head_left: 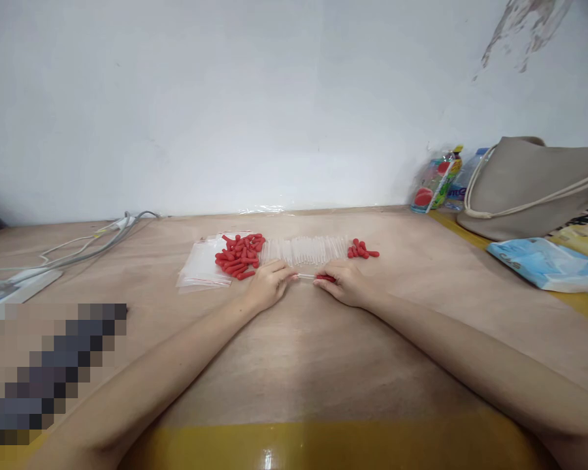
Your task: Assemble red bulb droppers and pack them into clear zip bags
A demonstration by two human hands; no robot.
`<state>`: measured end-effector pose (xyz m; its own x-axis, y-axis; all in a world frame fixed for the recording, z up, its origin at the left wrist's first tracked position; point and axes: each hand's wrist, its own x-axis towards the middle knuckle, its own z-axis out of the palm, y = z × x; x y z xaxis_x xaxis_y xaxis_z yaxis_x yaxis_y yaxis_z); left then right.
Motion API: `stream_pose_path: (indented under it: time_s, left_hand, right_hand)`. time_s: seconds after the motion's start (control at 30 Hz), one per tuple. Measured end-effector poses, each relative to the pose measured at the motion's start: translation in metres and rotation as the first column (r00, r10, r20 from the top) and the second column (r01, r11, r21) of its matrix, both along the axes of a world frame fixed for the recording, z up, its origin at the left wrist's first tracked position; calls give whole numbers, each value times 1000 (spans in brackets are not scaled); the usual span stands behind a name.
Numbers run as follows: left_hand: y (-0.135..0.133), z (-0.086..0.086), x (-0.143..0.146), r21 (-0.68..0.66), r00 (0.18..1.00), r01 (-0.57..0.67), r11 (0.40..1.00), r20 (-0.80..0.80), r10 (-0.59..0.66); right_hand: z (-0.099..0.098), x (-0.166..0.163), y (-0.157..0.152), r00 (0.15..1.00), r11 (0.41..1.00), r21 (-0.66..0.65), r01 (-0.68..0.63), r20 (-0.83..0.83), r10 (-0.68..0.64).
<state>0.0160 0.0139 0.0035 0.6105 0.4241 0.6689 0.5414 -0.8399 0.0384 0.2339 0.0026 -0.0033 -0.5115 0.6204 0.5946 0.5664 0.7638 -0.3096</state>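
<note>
Between my hands lies a thin clear dropper tube [306, 277]. My left hand [272, 284] pinches its left end. At the tube's other end, my right hand [345, 282] closes its fingers on a red rubber bulb [326, 278]; whether the tube sits inside the bulb I cannot tell. Just beyond my hands a row of similar clear tubes [306, 250] is laid side by side. A heap of red rubber bulbs [240, 253] rests to the left of the row, partly on clear zip bags [200, 264]. On the row's right is a smaller group of red bulbs [361, 249].
Cables [95, 245] and a white power strip [27, 285] lie at the left. A pixelated dark patch [63, 365] covers the lower left. At the right stand drink bottles [434, 183], a grey bag [534, 186] and a blue tissue pack [543, 262]. A white wall [225, 111] backs the table.
</note>
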Motion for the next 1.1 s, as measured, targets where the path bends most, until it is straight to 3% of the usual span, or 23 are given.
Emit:
stream_pose_path:
  time_s: [0.33, 0.47, 0.6, 0.73, 0.83, 0.9, 1.0, 1.1]
  left_hand:
    - [-1, -2, 0, -39, 1000, -5, 999, -9, 4]
    - [0, -2, 1, -67, 999, -23, 998, 33, 25]
    - [-1, 0, 2, -118, 998, -14, 993, 66, 21]
    - [-3, 2, 1, -139, 984, -133, 981, 97, 147]
    - [-2, 1, -1, -145, 963, -228, 963, 115, 246]
    - [-1, 0, -2, -147, 960, -250, 957, 91, 264]
    - [-1, -1, -2, -158, 963, -255, 954, 50, 265]
    - [-2, 1, -2, -168, 964, -253, 953, 34, 262]
  right_hand:
    - [1, -2, 4, 1000, 999, -38, -20, -15, 19]
    - [4, -3, 4, 976, 985, -168, -51, -219, 13]
    - [12, -5, 11, 854, 916, -392, -83, -501, -137]
    - [33, 3, 39, 719, 894, -438, -95, -652, -243]
    - [51, 16, 69, 738, 886, -463, 23, -590, -327]
    - [56, 24, 88, 802, 856, -473, 210, -417, -427]
    - [51, 28, 108, 853, 785, -437, 438, -75, -517]
    - [37, 26, 118, 855, 764, -419, 491, 65, -514]
